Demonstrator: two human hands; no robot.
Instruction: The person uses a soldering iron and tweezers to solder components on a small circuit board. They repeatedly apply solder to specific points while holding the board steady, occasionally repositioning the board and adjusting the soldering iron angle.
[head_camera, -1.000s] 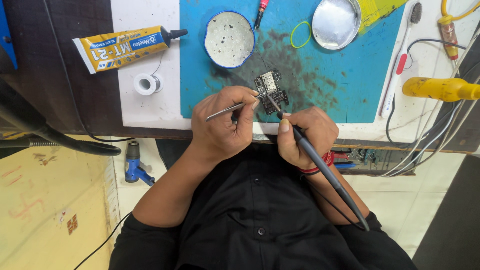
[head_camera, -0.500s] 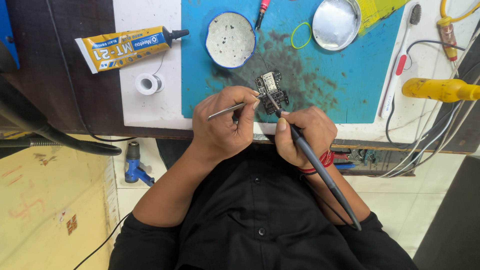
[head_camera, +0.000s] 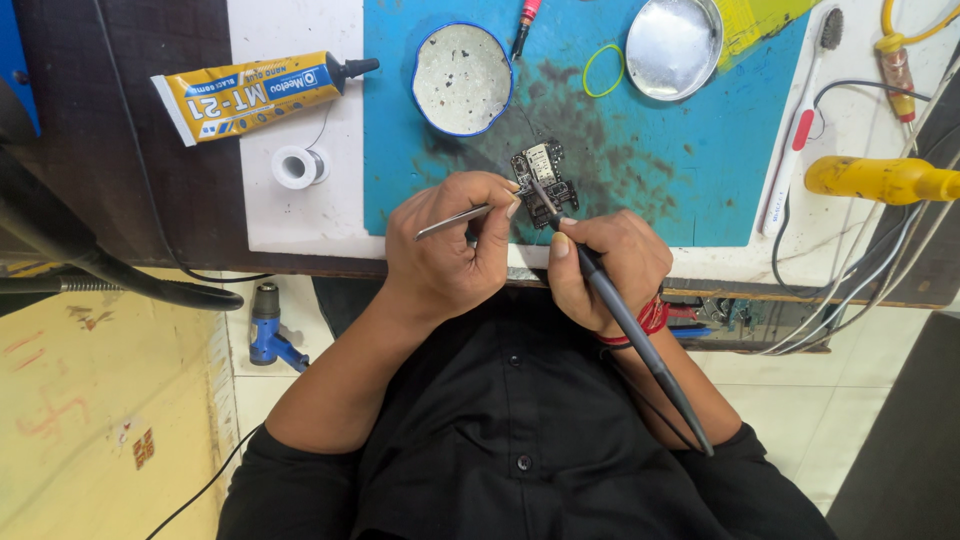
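Blue mat (head_camera: 660, 150): a rubbery sheet on the table (head_camera: 290, 215), smudged dark around the middle, worn-looking.
Circuit board (head_camera: 543, 180): small, dark, irregular in outline, with a pale metal shield on its upper part; it lies on the stained patch of the mat, just above both hands.
Left hand (head_camera: 450, 255): clenched around thin steel tweezers (head_camera: 455, 219), whose shaft sticks out to the left; the fingertips sit at the board's lower left edge.
Right hand (head_camera: 605, 265): grasping a dark, slim soldering iron (head_camera: 625, 320) like a pen; its tip rests on the board, the handle slants down across the black shirt (head_camera: 520, 440). A red thread (head_camera: 655, 318) circles the wrist.
Round tin (head_camera: 462, 78): blue-rimmed, shallow, grey speckled inside, just above the board.
Metal lid (head_camera: 672, 45): shiny, round, upper right of the mat.
Rubber band (head_camera: 603, 70): yellow-green loop between tin and lid.
Glue tube (head_camera: 250, 93): yellow, flattened, black nozzle, on the white strip at left.
Solder spool (head_camera: 298, 166): small white reel below the tube.
Toothbrush (head_camera: 800, 120): white and red, at the mat's right edge.
Yellow tool handle (head_camera: 880, 180): far right, among grey cables.
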